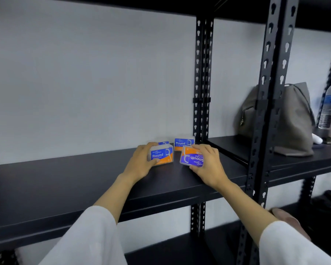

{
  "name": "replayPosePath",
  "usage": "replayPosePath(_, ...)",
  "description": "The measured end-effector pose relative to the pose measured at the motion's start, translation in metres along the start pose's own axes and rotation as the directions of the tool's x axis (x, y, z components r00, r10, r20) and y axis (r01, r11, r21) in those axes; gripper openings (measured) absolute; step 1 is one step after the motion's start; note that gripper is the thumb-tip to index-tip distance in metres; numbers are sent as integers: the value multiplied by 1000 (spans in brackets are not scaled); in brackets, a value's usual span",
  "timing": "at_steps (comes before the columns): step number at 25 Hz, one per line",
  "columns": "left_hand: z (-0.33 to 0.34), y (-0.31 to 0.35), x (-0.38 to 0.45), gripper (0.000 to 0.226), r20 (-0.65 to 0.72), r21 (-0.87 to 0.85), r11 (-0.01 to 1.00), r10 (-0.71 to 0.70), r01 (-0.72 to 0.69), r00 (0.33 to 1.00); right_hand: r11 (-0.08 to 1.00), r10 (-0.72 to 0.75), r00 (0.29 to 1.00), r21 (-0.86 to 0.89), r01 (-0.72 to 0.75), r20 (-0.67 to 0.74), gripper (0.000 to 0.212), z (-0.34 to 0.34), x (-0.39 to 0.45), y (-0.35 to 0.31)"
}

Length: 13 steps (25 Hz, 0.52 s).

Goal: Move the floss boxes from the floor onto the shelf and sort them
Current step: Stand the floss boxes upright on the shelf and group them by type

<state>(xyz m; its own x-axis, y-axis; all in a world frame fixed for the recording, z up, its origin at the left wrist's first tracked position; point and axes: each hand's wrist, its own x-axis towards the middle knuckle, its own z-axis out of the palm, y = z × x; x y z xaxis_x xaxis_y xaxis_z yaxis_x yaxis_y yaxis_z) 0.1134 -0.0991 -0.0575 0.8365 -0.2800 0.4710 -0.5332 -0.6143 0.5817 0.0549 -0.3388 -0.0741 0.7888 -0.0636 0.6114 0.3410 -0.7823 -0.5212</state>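
Shelf (84, 188), black metal, holds four floss boxes near its right post.

Left hand (139, 165): fingers curled round a "Round" box (161, 156), upright, with another box (163, 143) just behind it.

Right hand (208, 165): fingers grasping a "Smooth" box (191, 158), label upside down.

A second "Round" box (183, 144) stands at the back.

Sorting looks begun; the floor is out of view, so what is left cannot be told.

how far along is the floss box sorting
Done: one Round box stands at the back of the shelf, another partly hidden behind the left hand. In hand: the left grips a Round box, the right hand an upside-down Smooth box. Left: setting both down by type; the floor is out of view.
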Motion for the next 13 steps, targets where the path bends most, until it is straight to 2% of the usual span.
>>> replayPosePath(4, -49, -17, -38, 52, -83, 213, 967, -122, 137, 989, 999, -40, 999, 35, 40, -9, 71, -4, -8, -14)
replayPosePath(7, -101, -49, -83, 48, -61, 358, 897, -256, 260, 965, 992, -97, 995, 87, 97, 1, 69, 6, -15, -41)
replayPosePath(10, -149, -71, -130, 44, -56, 388, 841, -386, 377, 921, 976, -172, 977, 153, 153, 122, 71, 32, -20, -87)
replayPosePath(13, -178, -73, -161, 42, -8, 404, 832, -412, 380, 911, 967, -210, 945, 197, 162, 251, 73, 62, -24, -135)
